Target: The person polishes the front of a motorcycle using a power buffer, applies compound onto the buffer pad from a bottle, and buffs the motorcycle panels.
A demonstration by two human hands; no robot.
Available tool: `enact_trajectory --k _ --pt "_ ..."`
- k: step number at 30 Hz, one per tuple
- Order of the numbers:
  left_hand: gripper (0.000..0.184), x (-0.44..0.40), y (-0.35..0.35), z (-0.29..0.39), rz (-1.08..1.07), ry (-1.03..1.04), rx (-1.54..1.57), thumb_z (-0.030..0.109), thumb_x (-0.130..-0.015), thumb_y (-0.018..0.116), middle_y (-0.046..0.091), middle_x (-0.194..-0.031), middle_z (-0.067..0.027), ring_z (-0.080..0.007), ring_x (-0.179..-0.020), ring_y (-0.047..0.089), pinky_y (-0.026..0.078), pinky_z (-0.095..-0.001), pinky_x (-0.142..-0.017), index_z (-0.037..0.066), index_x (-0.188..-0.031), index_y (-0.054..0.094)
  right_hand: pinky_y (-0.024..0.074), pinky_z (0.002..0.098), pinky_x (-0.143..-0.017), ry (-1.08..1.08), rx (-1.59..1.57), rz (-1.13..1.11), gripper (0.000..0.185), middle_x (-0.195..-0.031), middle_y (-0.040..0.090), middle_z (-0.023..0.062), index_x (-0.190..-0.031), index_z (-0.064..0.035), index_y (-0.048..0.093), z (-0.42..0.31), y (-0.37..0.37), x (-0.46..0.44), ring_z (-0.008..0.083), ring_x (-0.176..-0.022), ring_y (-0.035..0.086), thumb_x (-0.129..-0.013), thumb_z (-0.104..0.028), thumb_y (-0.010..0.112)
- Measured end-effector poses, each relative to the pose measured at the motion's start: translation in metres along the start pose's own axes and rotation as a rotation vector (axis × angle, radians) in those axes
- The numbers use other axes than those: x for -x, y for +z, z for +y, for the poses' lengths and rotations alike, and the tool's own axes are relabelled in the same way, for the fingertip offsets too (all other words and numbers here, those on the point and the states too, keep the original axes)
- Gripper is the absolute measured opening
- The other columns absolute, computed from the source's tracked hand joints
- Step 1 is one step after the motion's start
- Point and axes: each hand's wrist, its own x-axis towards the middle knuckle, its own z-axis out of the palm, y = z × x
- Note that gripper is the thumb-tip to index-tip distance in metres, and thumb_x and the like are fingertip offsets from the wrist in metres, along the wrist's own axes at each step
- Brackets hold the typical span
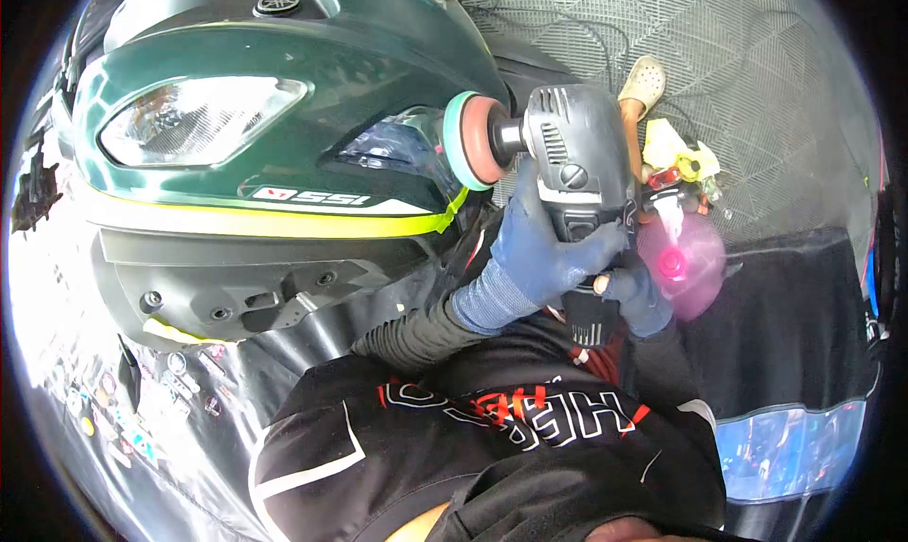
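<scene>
Both hands wear blue gloves and hold a black power polisher (577, 131). My left hand (532, 253) wraps round the body of the tool near its switch, fingers closed. My right hand (636, 291) grips the lower handle, a fingertip showing through the glove. The polisher's round pad (470, 142), green and salmon pink, faces left, close beside the dark green motorcycle fairing (359, 69); contact is hard to judge. Yellow-green tape (274, 222) runs along the fairing's lower edge, with a headlight (199, 116) above it.
A pink transparent spray bottle (686, 263) is right of my hands. Beyond it are a yellow cloth (667, 145) and small items. A foot in a beige clog (643, 80) rests on the grey tiled floor (747, 97). Cables cross the floor behind the polisher.
</scene>
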Motion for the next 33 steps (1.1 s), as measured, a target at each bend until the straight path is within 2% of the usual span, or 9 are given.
enact_trajectory --k 2,3,7,17,21,24,25,29,33 --pt "0.074 -0.001 0.001 0.003 0.002 0.051 0.014 0.016 -0.07 0.08 0.06 -0.111 -0.0144 -0.0211 -0.095 0.064 0.054 -0.035 -0.082 -0.002 -0.128 0.038 0.047 0.0344 -0.095 0.006 0.017 0.02 0.067 -0.109 0.061 0.0066 -0.123 -0.0029 0.054 -0.001 -0.003 0.001 0.0189 -0.101 0.06 -0.066 -0.029 0.077" --pt "0.074 -0.001 0.002 0.013 0.002 -0.019 0.014 0.014 -0.07 0.079 0.06 -0.111 -0.0139 -0.021 -0.095 0.064 0.054 -0.0351 -0.082 -0.002 -0.13 0.038 0.047 0.0344 -0.095 0.017 0.016 0.003 0.069 -0.11 0.061 0.0066 -0.125 -0.0024 0.053 -0.005 -0.002 0.002 0.0186 -0.102 0.06 -0.066 -0.029 0.077" --pt "0.074 0.002 0.001 0.035 0.007 -0.035 -0.026 0.01 -0.07 0.078 0.059 -0.11 -0.0119 -0.0197 -0.097 0.063 0.053 -0.0349 -0.083 -0.002 -0.131 0.037 0.0472 0.0343 -0.095 0.044 0.027 -0.065 0.074 -0.113 0.062 0.0068 -0.131 -0.0007 0.05 -0.028 0.001 0.0 0.0171 -0.105 0.06 -0.066 -0.025 0.078" --pt "0.085 0.009 -0.008 0.061 -0.014 -0.154 0.064 0.01 -0.069 0.079 0.058 -0.116 -0.0127 -0.0185 -0.101 0.062 0.053 -0.0344 -0.086 -0.003 -0.138 0.03 0.0492 0.0326 -0.092 0.051 0.019 -0.101 0.082 -0.112 0.064 0.0073 -0.136 0.0015 0.046 -0.062 0.017 0.001 0.0168 -0.1 0.062 -0.063 -0.014 0.079" --pt "0.078 0.01 -0.009 0.046 -0.012 -0.185 0.004 0.011 -0.07 0.079 0.059 -0.113 -0.0118 -0.0184 -0.1 0.062 0.053 -0.0342 -0.084 -0.002 -0.133 0.036 0.0497 0.0318 -0.091 0.062 0.073 -0.022 0.08 -0.111 0.065 0.0081 -0.134 0.0011 0.049 -0.054 0.018 0.003 0.017 -0.098 0.064 -0.061 -0.017 0.078" --pt "0.074 0.01 -0.004 0.036 0.027 -0.131 0.051 0.013 -0.07 0.079 0.061 -0.111 -0.0115 -0.0188 -0.098 0.062 0.053 -0.0345 -0.083 -0.001 -0.13 0.039 0.0499 0.0319 -0.092 0.164 -0.088 -0.083 0.08 -0.113 0.065 0.0093 -0.133 0.0013 0.049 -0.043 0.016 0.004 0.0178 -0.098 0.065 -0.061 -0.02 0.077" --pt "0.074 0.008 -0.006 0.037 0.003 -0.087 -0.101 0.013 -0.07 0.079 0.061 -0.11 -0.0115 -0.0194 -0.096 0.063 0.053 -0.0347 -0.082 -0.001 -0.13 0.039 0.0498 0.0326 -0.092 0.196 -0.096 -0.029 0.08 -0.113 0.065 0.0092 -0.132 0.001 0.05 -0.041 0.017 0.006 0.0182 -0.098 0.065 -0.06 -0.022 0.077" --pt "0.075 0.01 -0.004 0.032 0.023 -0.201 -0.061 0.014 -0.07 0.079 0.06 -0.109 -0.0116 -0.0197 -0.094 0.063 0.053 -0.035 -0.082 -0.001 -0.131 0.039 0.0493 0.0338 -0.094 0.232 -0.135 0.038 0.08 -0.111 0.065 0.0078 -0.13 0.0006 0.052 -0.03 0.015 0.01 0.0193 -0.1 0.065 -0.059 -0.024 0.078" --pt "0.075 0.016 -0.012 0.037 0.027 -0.195 -0.041 0.014 -0.07 0.079 0.06 -0.111 -0.0118 -0.0194 -0.096 0.063 0.053 -0.0348 -0.082 -0.002 -0.131 0.039 0.0489 0.0337 -0.094 0.207 -0.119 -0.008 0.08 -0.111 0.065 0.0074 -0.13 0.0004 0.052 -0.029 0.021 0.008 0.019 -0.104 0.063 -0.059 -0.023 0.079"
